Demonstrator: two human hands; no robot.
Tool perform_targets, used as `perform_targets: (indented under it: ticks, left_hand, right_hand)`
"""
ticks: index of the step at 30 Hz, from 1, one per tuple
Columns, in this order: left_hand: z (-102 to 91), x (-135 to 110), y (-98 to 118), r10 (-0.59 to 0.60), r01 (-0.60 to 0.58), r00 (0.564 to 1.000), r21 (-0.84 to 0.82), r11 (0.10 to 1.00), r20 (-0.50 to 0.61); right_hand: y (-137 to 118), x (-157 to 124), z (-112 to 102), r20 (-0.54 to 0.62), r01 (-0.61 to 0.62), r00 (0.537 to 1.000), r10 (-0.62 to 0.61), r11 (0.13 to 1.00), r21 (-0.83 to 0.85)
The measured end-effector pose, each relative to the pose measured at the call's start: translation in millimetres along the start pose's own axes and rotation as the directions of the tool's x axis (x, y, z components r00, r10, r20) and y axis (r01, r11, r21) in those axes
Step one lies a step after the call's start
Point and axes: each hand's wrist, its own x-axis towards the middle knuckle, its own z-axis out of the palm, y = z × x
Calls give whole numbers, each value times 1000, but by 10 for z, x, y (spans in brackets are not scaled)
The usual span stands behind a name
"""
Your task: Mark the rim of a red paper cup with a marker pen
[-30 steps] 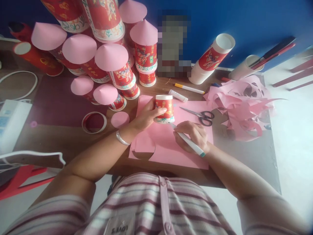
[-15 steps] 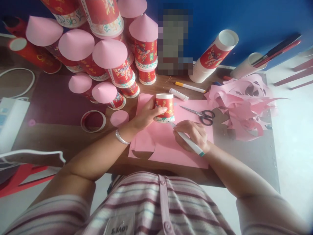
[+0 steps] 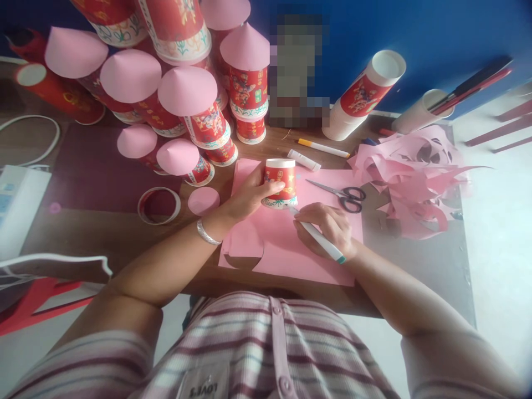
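Observation:
My left hand (image 3: pixel 251 194) is wrapped round a red paper cup (image 3: pixel 286 180) held upside down, its thumb across the printed front. Green pattern lines run along the white band at the cup's lower edge. In my right hand (image 3: pixel 326 227) is a white marker (image 3: pixel 320 239) with a green end, gripped like a pen. The marker's tip is at the lower right of the white band; I cannot tell whether it touches. Beneath both hands lies pink paper (image 3: pixel 307 266). Scissors (image 3: pixel 343 195) with dark handles rest on it, right of the cup.
Several red cups topped with pink paper cones (image 3: pixel 187 91) stand at the back left. A roll of tape (image 3: pixel 158 205) lies left of my left arm. Pink paper scraps (image 3: pixel 415 177), a yellow-capped marker (image 3: pixel 324 148), a glue stick (image 3: pixel 304 160) and a cup stack (image 3: pixel 363 97) are at the right.
The marker tip has shifted slightly left and up, closer to the cup's white band. My left hand keeps the cup in almost the same place.

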Motion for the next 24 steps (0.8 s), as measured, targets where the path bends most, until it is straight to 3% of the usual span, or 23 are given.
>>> perform_targets:
  ticks: [24]
  left_hand:
    - [3,-6,7,-9,9,1000,4,1000,-13]
  right_hand:
    - [-30,16,7,7,-12,1000,12,1000,-27]
